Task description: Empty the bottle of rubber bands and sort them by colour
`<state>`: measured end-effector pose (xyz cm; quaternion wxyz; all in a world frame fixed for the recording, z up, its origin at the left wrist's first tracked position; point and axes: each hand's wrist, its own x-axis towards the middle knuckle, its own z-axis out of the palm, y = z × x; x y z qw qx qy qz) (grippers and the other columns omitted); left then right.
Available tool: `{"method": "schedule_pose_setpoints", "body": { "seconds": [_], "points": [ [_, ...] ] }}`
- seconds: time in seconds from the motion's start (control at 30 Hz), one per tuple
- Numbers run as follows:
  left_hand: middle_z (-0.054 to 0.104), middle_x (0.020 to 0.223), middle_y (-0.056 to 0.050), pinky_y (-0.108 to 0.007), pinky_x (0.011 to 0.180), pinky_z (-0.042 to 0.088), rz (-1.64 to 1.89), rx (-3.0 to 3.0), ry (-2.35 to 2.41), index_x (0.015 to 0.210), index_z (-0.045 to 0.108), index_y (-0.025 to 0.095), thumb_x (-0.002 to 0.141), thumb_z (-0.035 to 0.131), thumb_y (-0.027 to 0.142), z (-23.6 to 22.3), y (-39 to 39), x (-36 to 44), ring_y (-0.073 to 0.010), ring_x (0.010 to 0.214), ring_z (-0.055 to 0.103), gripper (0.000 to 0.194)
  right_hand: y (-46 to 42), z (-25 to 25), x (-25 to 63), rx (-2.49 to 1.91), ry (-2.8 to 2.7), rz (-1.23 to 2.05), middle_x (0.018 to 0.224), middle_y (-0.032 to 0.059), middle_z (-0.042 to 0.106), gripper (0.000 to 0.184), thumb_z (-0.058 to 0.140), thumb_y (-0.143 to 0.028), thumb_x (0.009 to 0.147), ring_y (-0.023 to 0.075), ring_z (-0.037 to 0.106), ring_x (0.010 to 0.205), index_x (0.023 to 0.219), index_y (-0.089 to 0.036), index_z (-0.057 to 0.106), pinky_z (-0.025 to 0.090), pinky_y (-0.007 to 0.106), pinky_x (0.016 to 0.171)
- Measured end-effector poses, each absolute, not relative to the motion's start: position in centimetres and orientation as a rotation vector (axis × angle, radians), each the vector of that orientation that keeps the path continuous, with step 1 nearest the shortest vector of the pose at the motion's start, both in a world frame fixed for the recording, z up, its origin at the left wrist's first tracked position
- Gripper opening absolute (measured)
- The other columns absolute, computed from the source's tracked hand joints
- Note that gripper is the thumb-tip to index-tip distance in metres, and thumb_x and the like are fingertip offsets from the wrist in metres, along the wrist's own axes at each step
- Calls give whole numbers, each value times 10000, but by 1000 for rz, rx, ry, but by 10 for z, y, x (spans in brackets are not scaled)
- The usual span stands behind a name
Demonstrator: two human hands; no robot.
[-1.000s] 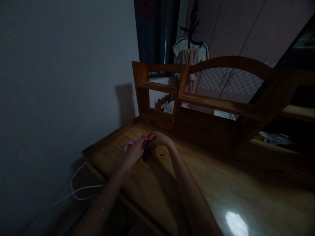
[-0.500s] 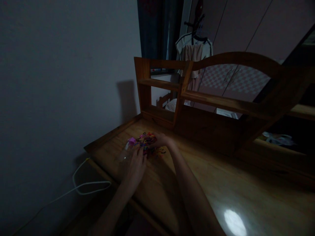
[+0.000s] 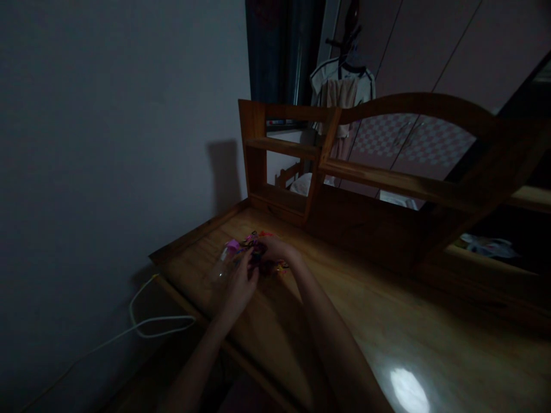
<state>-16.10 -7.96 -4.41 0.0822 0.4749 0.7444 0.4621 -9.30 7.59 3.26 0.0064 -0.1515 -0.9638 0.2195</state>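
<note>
A loose pile of small coloured elastic bands, like hair ties, lies on the wooden desk. My right hand reaches over it from the right, fingers curled down around a dark clump of the bands. At the pile's near left side is my left hand, its fingers and thumb apart, the tips touching the clump's edge. Just left of it lies a clear plastic bottle with a pink-purple piece, perhaps its cap, at the far end. Dim light and blur hide the fingertips.
The desk has a wooden shelf unit along its back. A wall stands at the left, and a white cord hangs beside the desk's left edge. A plastic bag sits in a right-hand shelf.
My right hand has moved slightly left and curled inward, bunching the bands towards my left hand. My left hand's fingers have shifted a little at the pile. The view has shifted slightly.
</note>
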Motion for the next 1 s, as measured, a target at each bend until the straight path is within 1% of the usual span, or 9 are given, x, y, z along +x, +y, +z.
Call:
{"method": "schedule_pose_setpoints", "body": {
  "seconds": [0.13,0.2,0.27,0.33,0.47,0.57,0.73,0.9,1.0],
  "points": [
    [608,1251,-111,-410,977,483,1372,1424,2266,1405,393,207,900,470,220,-31,-84,-153,-208,1042,627,511,82,40,-89,-545,-2963,654,1091,62,706,379,598,-144,758,205,651,963,1128,-188,664,461,225,800],
    [624,1212,-97,-409,989,464,1317,1476,2386,1342,470,207,907,465,232,-15,-89,-150,-215,1034,617,436,87,47,-86,-589,-2924,637,1105,76,701,356,557,-120,780,204,641,982,1115,-170,667,445,219,804],
    [602,1240,-89,-407,1035,415,1246,1547,2556,1245,556,213,914,457,244,1,-95,-150,-237,1112,572,347,91,52,-83,-621,-2884,629,1135,82,691,359,517,-102,804,200,626,1017,1127,-168,658,429,215,821],
    [577,1257,-99,-415,1063,371,1159,1582,2732,1197,588,205,920,451,262,13,-101,-157,-264,1183,515,314,94,57,-80,-643,-2854,634,1145,79,686,360,496,-96,816,195,619,1030,1130,-171,656,422,212,826],
    [586,1165,-140,-463,971,399,805,1540,2976,1274,537,187,907,493,337,13,-112,-179,-323,1106,515,399,96,59,-78,-655,-2831,681,1097,70,704,330,523,-117,819,191,638,987,1103,-178,679,437,208,798],
    [596,1119,-140,-441,899,423,627,1489,3020,1325,488,182,885,531,384,3,-115,-191,-322,1021,541,485,94,58,-78,-652,-2818,736,1060,44,720,332,535,-129,831,168,659,933,1117,-202,686,454,194,771],
    [609,1057,-122,-383,835,435,590,1474,3042,1322,482,173,929,446,351,-2,-110,-190,-285,949,569,432,92,59,-77,-658,-2789,769,1081,40,717,358,554,-120,823,156,662,953,1142,-213,687,468,186,779],
    [601,1004,-134,-409,857,426,496,1455,3092,1225,553,149,908,475,353,3,-114,-202,-316,981,558,385,96,61,-72,-658,-2762,744,1059,48,723,371,547,-90,811,152,665,954,1137,-196,688,465,190,792],
    [591,1019,-148,-414,855,426,491,1420,3151,1255,533,140,907,471,349,2,-120,-221,-324,990,555,410,99,60,-71,-660,-2744,722,1064,57,722,331,544,-112,824,157,662,962,1112,-174,695,462,195,801]
  ]
}}
